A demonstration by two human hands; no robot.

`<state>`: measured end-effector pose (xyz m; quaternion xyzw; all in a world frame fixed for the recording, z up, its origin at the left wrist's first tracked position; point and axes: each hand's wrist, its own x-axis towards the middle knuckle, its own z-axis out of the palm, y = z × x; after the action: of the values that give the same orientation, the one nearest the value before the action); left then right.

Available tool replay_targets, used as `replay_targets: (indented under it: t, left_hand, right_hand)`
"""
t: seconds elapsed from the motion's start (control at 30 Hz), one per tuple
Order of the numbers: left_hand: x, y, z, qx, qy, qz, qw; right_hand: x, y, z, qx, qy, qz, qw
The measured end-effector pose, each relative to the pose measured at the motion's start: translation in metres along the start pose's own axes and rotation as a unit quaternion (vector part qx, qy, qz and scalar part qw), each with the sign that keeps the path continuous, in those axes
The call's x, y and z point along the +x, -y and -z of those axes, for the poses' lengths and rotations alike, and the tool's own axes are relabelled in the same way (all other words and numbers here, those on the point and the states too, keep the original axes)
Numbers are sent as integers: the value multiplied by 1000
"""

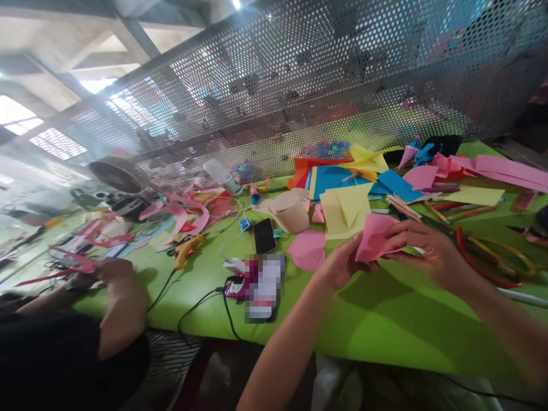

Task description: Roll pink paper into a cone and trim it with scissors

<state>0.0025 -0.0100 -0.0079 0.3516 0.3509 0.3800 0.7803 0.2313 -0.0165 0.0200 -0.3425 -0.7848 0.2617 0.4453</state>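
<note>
A small piece of pink paper (371,238), bent along its middle, is held up above the green table between my two hands. My left hand (345,261) grips its lower left edge. From the other side, my right hand (413,246) pinches the paper between thumb and fingers. Just left of them a rounded pink sheet (307,251) lies flat. Behind it are pale yellow sheets (338,214), one folded to a point. Red-handled scissors (464,260) lie to the right of my right hand.
Another person's hands (107,268) work with pink strips at the left. A yellow glue gun (188,250), a dark phone (264,236) and a second, blurred-out phone (265,288) lie between us with cables. Blue sheets (329,180) and pencils lie behind. A perforated metal panel (274,91) borders the table.
</note>
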Motion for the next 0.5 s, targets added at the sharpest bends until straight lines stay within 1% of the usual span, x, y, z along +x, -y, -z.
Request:
replay_targets:
  t: [0.2, 0.4, 0.5]
  left_hand:
    - [-3, -2, -4, 27, -28, -22, 999]
    - [1, 0, -9, 57, -30, -65, 996]
    - [3, 2, -12, 84, -41, -90, 992]
  right_hand:
    - [0, -2, 0, -13, -14, 12, 1000]
    - [0, 2, -1, -44, -84, 41, 995]
    - [-2, 4, -3, -61, -107, 36, 992]
